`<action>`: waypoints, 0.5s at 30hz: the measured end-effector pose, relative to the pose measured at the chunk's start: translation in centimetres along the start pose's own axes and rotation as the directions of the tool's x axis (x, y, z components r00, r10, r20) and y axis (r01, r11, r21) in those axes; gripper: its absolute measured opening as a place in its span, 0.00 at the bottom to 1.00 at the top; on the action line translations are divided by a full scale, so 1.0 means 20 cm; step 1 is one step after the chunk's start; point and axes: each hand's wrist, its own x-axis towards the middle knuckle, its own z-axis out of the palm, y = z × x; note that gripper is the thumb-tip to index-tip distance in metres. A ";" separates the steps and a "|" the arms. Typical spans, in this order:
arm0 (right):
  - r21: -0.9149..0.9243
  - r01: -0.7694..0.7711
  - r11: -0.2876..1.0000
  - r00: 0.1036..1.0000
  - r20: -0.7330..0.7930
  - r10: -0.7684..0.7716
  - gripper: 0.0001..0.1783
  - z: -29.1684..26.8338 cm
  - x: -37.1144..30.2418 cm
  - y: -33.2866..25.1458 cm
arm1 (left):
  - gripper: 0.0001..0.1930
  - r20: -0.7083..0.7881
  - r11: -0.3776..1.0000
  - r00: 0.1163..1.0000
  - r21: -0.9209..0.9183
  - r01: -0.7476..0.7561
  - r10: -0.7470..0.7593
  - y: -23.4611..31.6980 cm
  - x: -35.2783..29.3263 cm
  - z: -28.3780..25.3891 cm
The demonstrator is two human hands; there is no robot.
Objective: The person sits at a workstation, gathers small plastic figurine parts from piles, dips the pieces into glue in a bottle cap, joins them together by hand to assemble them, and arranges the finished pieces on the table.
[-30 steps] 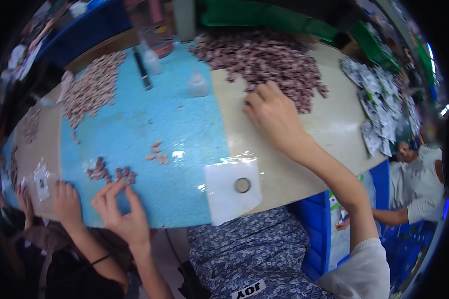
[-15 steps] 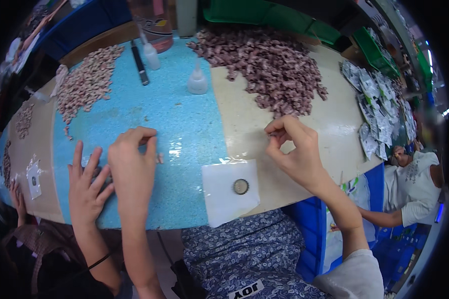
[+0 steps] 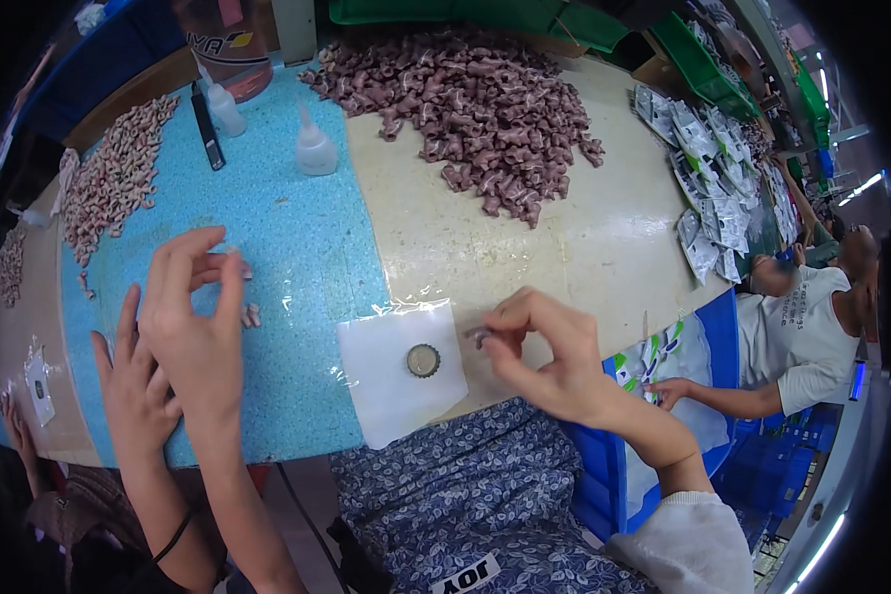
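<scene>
My left hand (image 3: 196, 322) hovers over the blue mat, thumb and forefinger closed on a small pale piece (image 3: 246, 268) whose kind is too small to make out. Below it, a couple of pale pink pieces (image 3: 251, 315) lie on the mat. A co-worker's spread hand (image 3: 134, 391) is partly behind my left hand. My right hand (image 3: 554, 356) pinches a small purplish-brown moulded piece (image 3: 479, 338) just right of a white sheet (image 3: 391, 396). On that sheet lies a round, crimped metal bottle cap (image 3: 423, 360).
A large heap of purplish-brown pieces (image 3: 485, 109) covers the far middle; paler pieces (image 3: 119, 173) are piled far left. White dropper bottles (image 3: 316, 151), a black pen-like tool (image 3: 208, 129) and silver packets (image 3: 708, 183) stand or lie around. A blue crate (image 3: 604, 460) sits beside my right forearm.
The whole view has shifted left on the table. My right hand has come from near the heap down toward the white sheet with its piece. My left thumb and forefinger now show a pale piece.
</scene>
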 end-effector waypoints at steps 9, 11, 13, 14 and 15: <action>-0.105 0.232 0.967 0.968 0.119 -0.219 0.10 0.13 -0.04 0.03 | 0.09 0.225 0.784 0.925 -0.492 0.378 -0.305 0.24 -0.38 -0.01; -0.158 0.253 0.954 0.961 0.159 -0.228 0.11 0.13 -0.04 0.02 | 0.09 0.246 0.800 0.938 -0.495 0.338 -0.243 0.23 -0.45 -0.01; -0.171 0.269 0.948 0.955 0.176 -0.240 0.11 0.13 -0.03 0.01 | 0.09 0.267 0.829 0.952 -0.491 0.269 -0.151 0.23 -0.48 0.00; -0.185 0.284 0.941 0.950 0.188 -0.250 0.11 0.13 -0.03 0.01 | 0.09 0.266 0.828 0.951 -0.491 0.272 -0.155 0.23 -0.50 0.00; -0.185 0.285 0.941 0.949 0.192 -0.249 0.11 0.13 -0.02 0.01 | 0.09 0.291 0.829 0.944 -0.482 0.283 -0.153 0.23 -0.51 0.00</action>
